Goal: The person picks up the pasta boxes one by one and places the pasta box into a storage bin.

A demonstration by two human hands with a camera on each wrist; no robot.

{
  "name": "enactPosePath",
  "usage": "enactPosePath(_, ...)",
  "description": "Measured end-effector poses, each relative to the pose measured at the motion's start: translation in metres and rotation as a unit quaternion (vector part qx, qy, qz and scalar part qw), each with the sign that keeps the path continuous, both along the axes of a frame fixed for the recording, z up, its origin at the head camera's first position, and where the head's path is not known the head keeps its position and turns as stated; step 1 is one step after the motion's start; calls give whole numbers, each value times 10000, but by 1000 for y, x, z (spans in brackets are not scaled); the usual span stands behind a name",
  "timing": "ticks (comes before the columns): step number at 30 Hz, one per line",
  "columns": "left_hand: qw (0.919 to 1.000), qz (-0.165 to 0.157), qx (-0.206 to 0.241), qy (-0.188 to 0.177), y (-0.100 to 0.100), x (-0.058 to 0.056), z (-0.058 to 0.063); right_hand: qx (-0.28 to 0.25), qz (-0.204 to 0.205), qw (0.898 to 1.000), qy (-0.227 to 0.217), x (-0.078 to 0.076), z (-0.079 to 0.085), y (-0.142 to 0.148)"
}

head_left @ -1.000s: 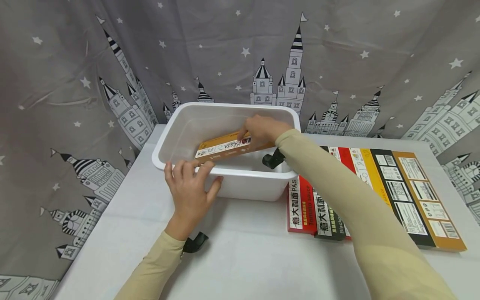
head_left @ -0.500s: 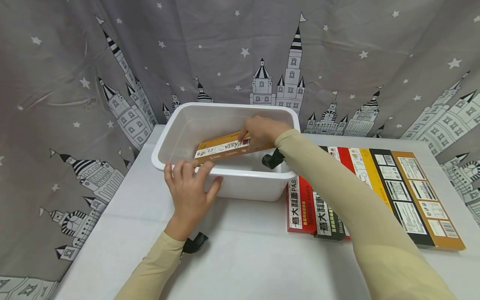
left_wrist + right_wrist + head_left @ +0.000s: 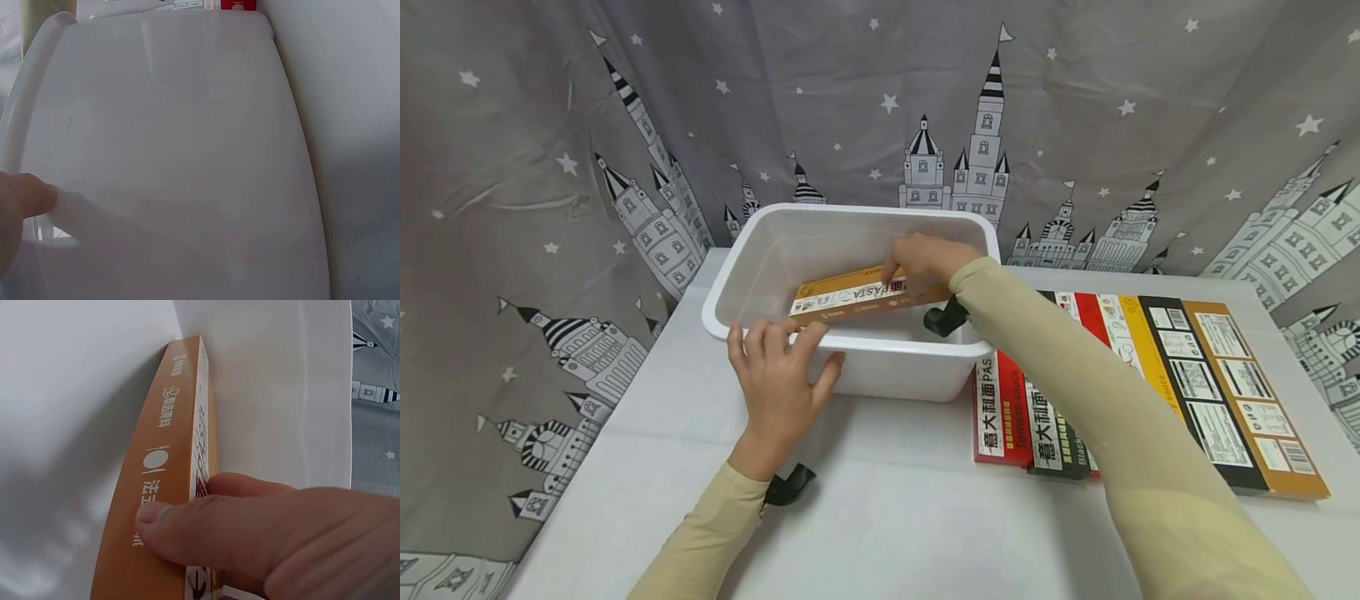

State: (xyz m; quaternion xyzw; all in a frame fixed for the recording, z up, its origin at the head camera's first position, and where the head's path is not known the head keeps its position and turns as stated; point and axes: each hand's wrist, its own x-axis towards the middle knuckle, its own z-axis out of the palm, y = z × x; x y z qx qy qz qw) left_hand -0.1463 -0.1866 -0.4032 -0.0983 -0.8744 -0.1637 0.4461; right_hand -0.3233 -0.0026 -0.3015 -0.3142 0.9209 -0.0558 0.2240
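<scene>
Inside a white plastic tub [image 3: 880, 371], an orange pasta box [image 3: 842, 304] lies at a slant, its printed long side facing up. My right hand [image 3: 928, 262] reaches over the tub's right end and holds this box near its right end. In the right wrist view the thumb [image 3: 181, 528] presses on the narrow orange side, and the other fingers pass behind the box. My left hand [image 3: 782, 387] grips the tub's front rim, fingers hooked over it. Its thumb [image 3: 37, 197] lies against the outer wall in the left wrist view.
To the right of the tub, several flat pasta boxes lie side by side on the white table [image 3: 895, 517]: red [image 3: 1003, 417], black [image 3: 1206, 400], orange [image 3: 1262, 400] and yellow [image 3: 1150, 350]. My right sleeve covers part of them. A grey castle-print curtain [image 3: 820, 75] hangs behind.
The right hand's fingertips have shifted slightly to the right along the orange pasta box, showing a little more of its lettering. The left hand and the tub have stayed put.
</scene>
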Motion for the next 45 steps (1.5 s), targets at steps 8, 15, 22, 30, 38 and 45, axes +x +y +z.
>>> enactPosePath(8,10000,-46,-34,7,1,-2,1,4,34,10000,-58,-2,-1,3)
enactPosePath(15,10000,-59,-36,-17,3,-3,3,-163,-55,9998,22,-2,-1,5)
enactPosePath(22,9999,-23,-77,-84,3,-2,5,-179,-51,9997,171,-3,-1,5)
enactPosePath(30,10000,-51,-65,-47,4,-3,3,-162,-20,9994,300,-3,-1,7)
enactPosePath(38,10000,-21,-61,-20,5,-3,3,-187,90,9986,495,-1,5,8)
enactPosePath(45,10000,43,-19,-24,3,-2,2,-95,318,9964,779,1,26,16)
